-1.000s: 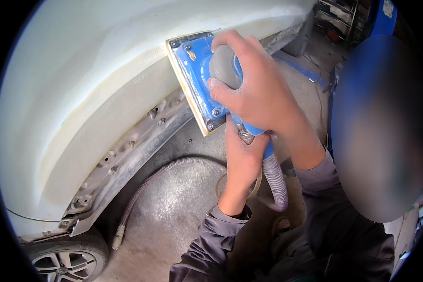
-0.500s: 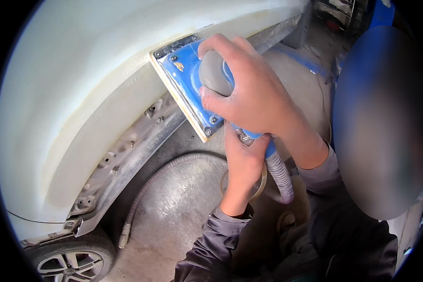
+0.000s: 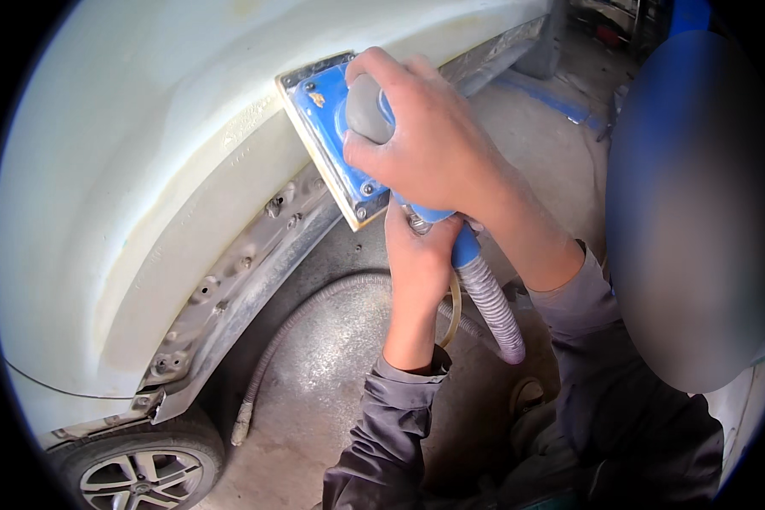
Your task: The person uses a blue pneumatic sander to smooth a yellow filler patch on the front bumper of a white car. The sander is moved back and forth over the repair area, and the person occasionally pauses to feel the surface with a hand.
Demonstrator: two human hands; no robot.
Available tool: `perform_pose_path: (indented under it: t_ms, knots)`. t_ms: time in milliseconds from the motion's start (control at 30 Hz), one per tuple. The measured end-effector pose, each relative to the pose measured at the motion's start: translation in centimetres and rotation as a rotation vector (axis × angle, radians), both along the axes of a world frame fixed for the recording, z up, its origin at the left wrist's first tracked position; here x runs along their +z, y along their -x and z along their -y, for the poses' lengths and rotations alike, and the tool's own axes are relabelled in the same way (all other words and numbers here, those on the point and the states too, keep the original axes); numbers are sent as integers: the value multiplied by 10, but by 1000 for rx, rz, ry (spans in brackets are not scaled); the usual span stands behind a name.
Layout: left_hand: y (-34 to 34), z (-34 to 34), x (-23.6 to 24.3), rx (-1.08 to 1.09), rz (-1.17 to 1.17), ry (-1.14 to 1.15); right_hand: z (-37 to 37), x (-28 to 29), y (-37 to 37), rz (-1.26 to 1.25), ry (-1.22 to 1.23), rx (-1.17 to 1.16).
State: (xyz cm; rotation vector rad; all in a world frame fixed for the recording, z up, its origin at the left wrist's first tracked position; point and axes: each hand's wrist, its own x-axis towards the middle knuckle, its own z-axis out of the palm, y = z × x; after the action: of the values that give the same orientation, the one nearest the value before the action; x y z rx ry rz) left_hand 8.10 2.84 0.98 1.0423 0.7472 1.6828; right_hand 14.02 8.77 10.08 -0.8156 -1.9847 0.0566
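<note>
A blue rectangular power sander (image 3: 321, 109) rests its pad against the pale car body panel (image 3: 85, 195), near the panel's lower edge. My right hand (image 3: 438, 140) is closed over the sander's grey rounded top knob (image 3: 367, 110), thumb and fingers on either side. Below it, my left hand (image 3: 422, 255) wraps round the sander's rear end, where the ribbed grey dust hose (image 3: 491, 310) joins; most of its fingers are hidden. Dull sanded filler (image 3: 174, 251) curves along the panel below the sander's left side.
Bare metal sill with bolts (image 3: 221, 293) runs under the panel. A wheel (image 3: 144, 480) stands at lower left. Another grey hose (image 3: 272, 344) and a thin yellowish tube (image 3: 455, 310) trail near the floor. A blurred dark oval covers the right side.
The sander and both hands have moved a little up and to the left across the panel. The grip of both hands stays the same. The view has shifted slightly.
</note>
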Motion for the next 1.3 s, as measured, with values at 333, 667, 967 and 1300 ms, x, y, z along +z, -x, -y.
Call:
perform_pose_path:
  t_ms: [333,667,967,1300]
  knots:
    - [-8,9,-3,196,-27,59,11,7,0,13,48,18]
    - [3,32,10,142,-1,21,22,7,12,37,49,20]
    - [25,65,5,407,-143,23,55,7,41,87,-33,102]
    - [99,161,-27,556,-25,46,144,2,121,169,-72,314]
